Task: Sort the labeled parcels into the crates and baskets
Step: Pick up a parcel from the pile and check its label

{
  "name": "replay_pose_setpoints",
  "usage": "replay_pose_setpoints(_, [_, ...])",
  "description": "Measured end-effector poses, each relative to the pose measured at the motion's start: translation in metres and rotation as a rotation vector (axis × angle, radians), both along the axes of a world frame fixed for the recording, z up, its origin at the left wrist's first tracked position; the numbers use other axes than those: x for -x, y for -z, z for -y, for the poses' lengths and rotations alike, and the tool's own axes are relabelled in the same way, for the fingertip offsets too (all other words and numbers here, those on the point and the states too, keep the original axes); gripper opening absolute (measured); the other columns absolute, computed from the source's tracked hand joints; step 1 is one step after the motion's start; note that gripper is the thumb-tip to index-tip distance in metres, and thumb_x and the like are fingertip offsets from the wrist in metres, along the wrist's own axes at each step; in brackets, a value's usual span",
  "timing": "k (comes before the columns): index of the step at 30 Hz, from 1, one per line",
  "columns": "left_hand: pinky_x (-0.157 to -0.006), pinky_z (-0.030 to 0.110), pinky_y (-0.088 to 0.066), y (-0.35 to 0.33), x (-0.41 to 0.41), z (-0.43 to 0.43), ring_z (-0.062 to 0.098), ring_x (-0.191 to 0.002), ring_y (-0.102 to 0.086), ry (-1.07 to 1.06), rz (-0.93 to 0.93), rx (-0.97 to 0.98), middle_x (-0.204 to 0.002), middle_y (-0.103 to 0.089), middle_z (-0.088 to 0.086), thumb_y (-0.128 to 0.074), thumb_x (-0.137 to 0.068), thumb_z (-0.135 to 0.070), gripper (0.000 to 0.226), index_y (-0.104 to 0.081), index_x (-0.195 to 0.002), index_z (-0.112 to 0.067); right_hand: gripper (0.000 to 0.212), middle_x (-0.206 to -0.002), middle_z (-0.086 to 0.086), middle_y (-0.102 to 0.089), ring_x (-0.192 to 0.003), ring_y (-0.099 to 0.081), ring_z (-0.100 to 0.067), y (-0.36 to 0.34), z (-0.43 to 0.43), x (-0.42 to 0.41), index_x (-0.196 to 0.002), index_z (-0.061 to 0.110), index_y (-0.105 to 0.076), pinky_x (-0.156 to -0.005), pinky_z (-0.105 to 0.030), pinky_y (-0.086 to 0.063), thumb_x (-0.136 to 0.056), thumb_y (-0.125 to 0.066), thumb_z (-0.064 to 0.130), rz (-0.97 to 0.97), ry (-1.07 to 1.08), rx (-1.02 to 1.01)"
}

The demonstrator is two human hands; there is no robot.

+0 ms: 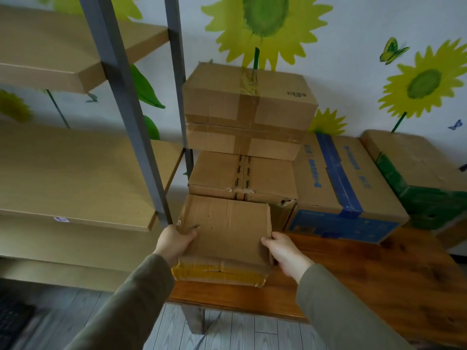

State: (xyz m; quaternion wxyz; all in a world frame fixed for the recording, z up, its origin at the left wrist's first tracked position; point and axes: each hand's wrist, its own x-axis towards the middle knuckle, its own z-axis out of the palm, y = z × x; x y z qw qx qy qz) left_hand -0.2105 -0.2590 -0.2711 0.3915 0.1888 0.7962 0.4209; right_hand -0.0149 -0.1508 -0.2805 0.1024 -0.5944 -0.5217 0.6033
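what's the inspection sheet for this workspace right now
surface: wooden table, boxes along its back.
job's things: small cardboard parcel, yellow tape on its near side, at the table's left end; no crate or basket in view.
clutter: stacked boxes behind the parcel; blue-taped box and green-printed box to their right.
hands: left hand and right hand grip the parcel's left and right edges.
cables: thin dark line on the floor under the table, possibly a cable.
surroundings: shelf unit on the left; sunflower mural on the wall behind.

Arms forward, left hand (174, 239) and right hand (284, 251) gripping sides of parcel (225, 231), thumbs on top
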Motion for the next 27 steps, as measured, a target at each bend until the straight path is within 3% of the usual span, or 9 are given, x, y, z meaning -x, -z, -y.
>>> replay_pose_setpoints(6, [-0.085,0.033,-0.046,-0.011,-0.014,0.006,0.022,-0.097,-0.054,0.057,-0.035,-0.056,-0.102,-0.055,0.005,-0.058,-0.092,-0.022,0.041,-0.050,-0.126,-0.001,0.041,-0.133,-0.012,-0.050,-0.102,-0.047,-0.018,-0.026,0.009,-0.024,-0.139,0.004,-0.040,-0.087,-0.028,-0.038,-0.100,-0.045,0.014,-0.024,0.017,-0.031])
replay_pose_setpoints(11, [-0.086,0.032,-0.047,-0.026,-0.025,0.004,0.021,-0.102,-0.055,0.130,-0.014,-0.109,-0.115,-0.057,0.005,-0.060,-0.090,-0.029,0.049,-0.046,-0.131,-0.006,0.039,-0.122,-0.003,-0.055,-0.100,-0.050,-0.017,-0.051,0.016,-0.048,-0.135,0.008,-0.046,-0.083,-0.029,-0.038,-0.098,-0.050,0.019,-0.045,0.047,-0.077])
replay_pose_setpoints(17, [-0.060,0.019,-0.042,-0.052,-0.049,-0.005,0.007,-0.079,-0.052,0.196,0.000,-0.168,-0.089,-0.053,-0.008,-0.059,-0.090,-0.031,0.046,-0.047,-0.129,-0.009,0.028,-0.103,0.002,-0.060,-0.089,-0.055,-0.011,-0.079,0.013,-0.080,-0.121,0.014,-0.055,-0.071,-0.026,-0.041,-0.095,-0.055,0.024,-0.049,0.068,-0.173])
replay_pose_setpoints(20, [-0.057,0.020,-0.042,-0.064,-0.063,-0.010,0.006,-0.079,-0.051,0.194,0.044,-0.201,-0.091,-0.052,-0.008,-0.059,-0.090,-0.034,0.051,-0.044,-0.133,-0.011,0.011,-0.089,0.009,-0.055,-0.081,-0.051,-0.006,-0.090,0.013,-0.099,-0.103,0.021,-0.051,-0.079,-0.029,-0.039,-0.094,-0.057,0.024,-0.060,0.117,-0.192])
replay_pose_setpoints(24, [-0.056,0.022,-0.042,-0.083,-0.082,-0.018,0.009,-0.080,-0.052,0.204,0.083,-0.264,-0.092,-0.053,-0.006,-0.057,-0.091,-0.035,0.048,-0.046,-0.132,-0.012,0.014,-0.094,0.006,-0.060,-0.088,-0.056,-0.011,-0.101,0.006,-0.120,-0.105,0.020,-0.055,-0.087,-0.035,-0.044,-0.093,-0.058,0.027,-0.075,0.148,-0.202])
replay_pose_setpoints(27, [-0.059,0.022,-0.043,-0.096,-0.099,-0.030,0.011,-0.084,-0.055,0.204,0.099,-0.302,-0.094,-0.055,-0.004,-0.056,-0.091,-0.039,0.050,-0.047,-0.131,-0.012,0.007,-0.091,0.006,-0.059,-0.087,-0.056,-0.012,-0.111,-0.002,-0.137,-0.095,0.023,-0.054,-0.095,-0.039,-0.045,-0.093,-0.059,0.027,-0.090,0.192,-0.202])
